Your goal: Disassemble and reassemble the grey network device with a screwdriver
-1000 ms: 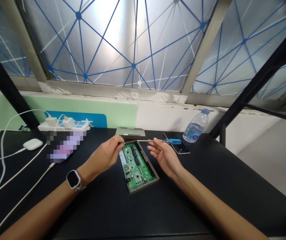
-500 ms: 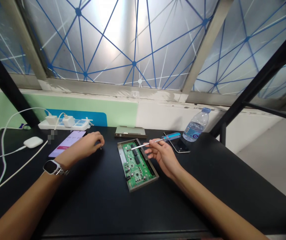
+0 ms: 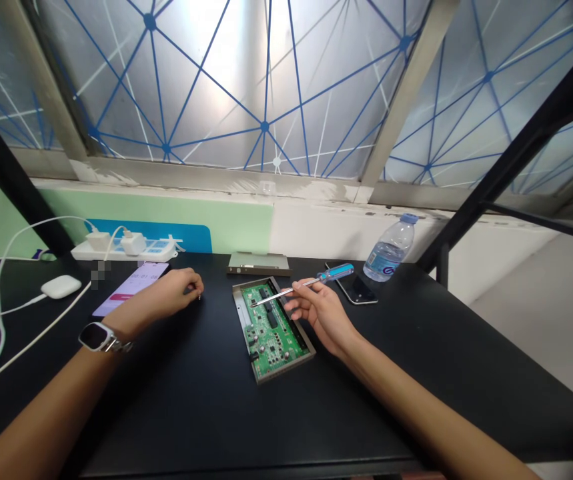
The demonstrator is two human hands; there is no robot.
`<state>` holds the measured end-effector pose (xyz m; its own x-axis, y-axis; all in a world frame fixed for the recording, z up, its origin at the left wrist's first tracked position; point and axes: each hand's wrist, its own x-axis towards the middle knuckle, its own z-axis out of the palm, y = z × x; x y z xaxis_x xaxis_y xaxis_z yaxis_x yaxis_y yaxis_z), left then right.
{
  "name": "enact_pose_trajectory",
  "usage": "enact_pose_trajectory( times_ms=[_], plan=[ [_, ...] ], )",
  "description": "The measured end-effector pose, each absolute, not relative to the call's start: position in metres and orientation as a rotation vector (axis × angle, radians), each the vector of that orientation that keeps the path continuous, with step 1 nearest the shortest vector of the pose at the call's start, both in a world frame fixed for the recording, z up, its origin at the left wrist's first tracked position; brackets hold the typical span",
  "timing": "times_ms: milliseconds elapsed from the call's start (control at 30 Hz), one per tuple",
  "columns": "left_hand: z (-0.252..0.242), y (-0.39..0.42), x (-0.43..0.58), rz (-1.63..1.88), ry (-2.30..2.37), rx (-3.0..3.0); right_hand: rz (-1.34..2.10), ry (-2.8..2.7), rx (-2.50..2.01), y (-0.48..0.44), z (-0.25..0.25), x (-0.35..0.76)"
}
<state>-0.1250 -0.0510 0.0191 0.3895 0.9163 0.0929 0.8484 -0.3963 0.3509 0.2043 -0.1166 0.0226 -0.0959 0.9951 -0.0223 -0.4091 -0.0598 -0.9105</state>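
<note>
1. Right hand (image 3: 320, 310); partly closed, thumb and forefinger pinching the shaft of a screwdriver (image 3: 337, 272) just ahead of its blue handle, the other fingers loosely curled; such a light hold appears suited to steadying the tool rather than turning it.
2. Screwdriver; slanted down toward the left, its tip over the far part of the circuit board (image 3: 270, 331); contact between tip and board cannot be told.
3. Left hand (image 3: 172, 295); fingers curled inward, thumb and forefinger nearly closed on a small bright piece (image 3: 199, 297), too small to identify; a fingertip pinch probably suits so slight an object; the hand is low, beside the lit phone (image 3: 136, 288).
4. Circuit board; face up within the metal tray (image 3: 286, 369), on the counter (image 3: 191, 413) between the hands; this placing presumably leaves its components within reach of both.
5. Metal panel (image 3: 259, 264); behind the tray and apart from it, near the wall; perhaps set back for working room.
6. Dark phone (image 3: 359, 291) and bottle (image 3: 390, 252); beyond the right hand, well apart from the tray.
</note>
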Motion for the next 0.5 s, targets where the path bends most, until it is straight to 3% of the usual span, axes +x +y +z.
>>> enact_pose_trajectory(
  times_ms=[500],
  plan=[
    [0.027,-0.059,-0.108,0.256,1.655,2.254,1.475,-0.981,-0.898,-0.118,0.022,0.203]
  ],
)
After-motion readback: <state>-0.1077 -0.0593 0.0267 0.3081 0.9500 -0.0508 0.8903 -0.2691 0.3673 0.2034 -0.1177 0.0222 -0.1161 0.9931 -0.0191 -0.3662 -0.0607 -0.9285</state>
